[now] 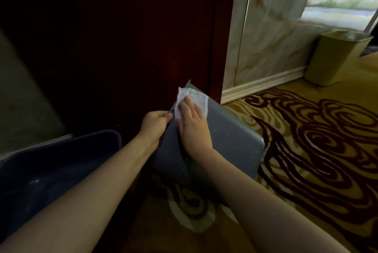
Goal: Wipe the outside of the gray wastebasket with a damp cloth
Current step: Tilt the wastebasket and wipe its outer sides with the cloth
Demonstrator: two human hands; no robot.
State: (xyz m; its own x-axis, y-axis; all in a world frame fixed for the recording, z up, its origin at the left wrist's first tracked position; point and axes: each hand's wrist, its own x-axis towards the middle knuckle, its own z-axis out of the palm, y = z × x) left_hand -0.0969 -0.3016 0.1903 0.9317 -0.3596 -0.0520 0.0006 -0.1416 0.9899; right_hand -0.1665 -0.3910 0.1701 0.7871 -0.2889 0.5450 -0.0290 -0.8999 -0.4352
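dark wood panel point(122, 38) blocking left, carpet point(306, 150) open right

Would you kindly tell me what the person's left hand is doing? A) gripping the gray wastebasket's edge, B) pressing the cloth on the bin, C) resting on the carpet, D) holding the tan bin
A: the left hand pinches the gray wastebasket's edge, while the right hand presses the white cloth onto its side.

No legible text, label, brand, number or sign appears on any surface in view. The gray plastic wastebasket point(225, 140) shows only pale specks on its side, no lettering.
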